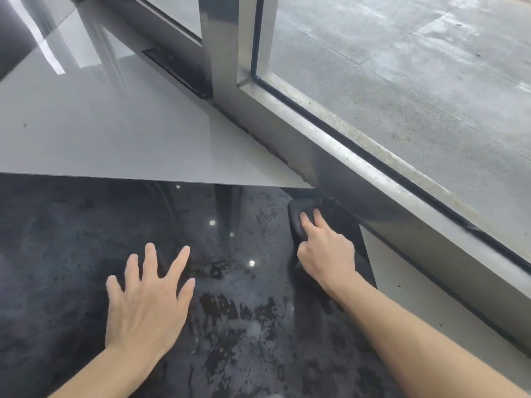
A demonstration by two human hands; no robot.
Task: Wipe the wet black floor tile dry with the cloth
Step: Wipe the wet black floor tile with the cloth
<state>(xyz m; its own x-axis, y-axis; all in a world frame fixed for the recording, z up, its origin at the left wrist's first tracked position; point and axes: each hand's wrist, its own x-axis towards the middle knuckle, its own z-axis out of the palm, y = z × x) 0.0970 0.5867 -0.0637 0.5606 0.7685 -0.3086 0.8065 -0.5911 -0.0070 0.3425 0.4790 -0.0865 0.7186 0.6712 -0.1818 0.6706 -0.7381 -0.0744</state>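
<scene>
black tile (71,254), one cloth (297,222), two hands (149,300)

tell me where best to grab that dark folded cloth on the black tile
Grip the dark folded cloth at its near edge, coming from above: it lies flat in the black tile's far corner against the metal door frame, under the right hand.

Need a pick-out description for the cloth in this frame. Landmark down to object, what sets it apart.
Start at the metal window frame along the right. Where the grey tile meets the black floor tile at the frame's base, the right hand presses a dark cloth. It is matte and soft-edged, unlike the glossy wet tile around it; the left hand lies flat and holds nothing.
</scene>
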